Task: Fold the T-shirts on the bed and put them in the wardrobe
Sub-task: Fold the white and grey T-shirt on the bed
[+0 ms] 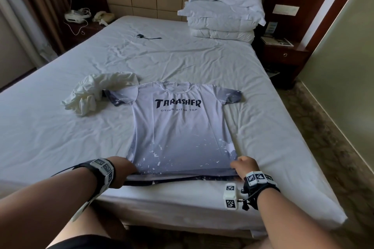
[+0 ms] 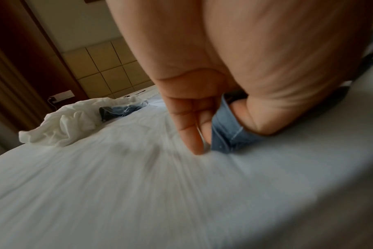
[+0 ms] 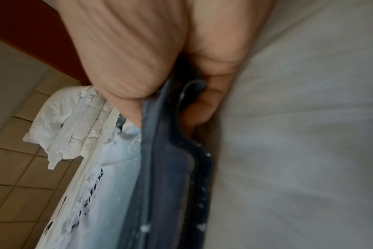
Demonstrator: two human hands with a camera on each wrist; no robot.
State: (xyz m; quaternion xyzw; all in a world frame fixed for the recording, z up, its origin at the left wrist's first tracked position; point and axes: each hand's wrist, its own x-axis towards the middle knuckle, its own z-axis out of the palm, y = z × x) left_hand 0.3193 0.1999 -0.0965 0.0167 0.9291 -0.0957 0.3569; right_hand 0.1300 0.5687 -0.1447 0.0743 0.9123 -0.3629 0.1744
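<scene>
A pale grey T-shirt with dark lettering and a dark hem lies spread flat, front up, on the bed. My left hand pinches the hem's left corner between thumb and fingers. My right hand pinches the hem's right corner. Both hands sit at the bed's near edge. A crumpled white T-shirt lies beyond the left sleeve, touching it, and shows also in the left wrist view.
Folded white bedding and a pillow are stacked at the head of the bed on the right. A small black device with a cable lies mid-bed. Nightstands flank the headboard; carpet runs along the right side.
</scene>
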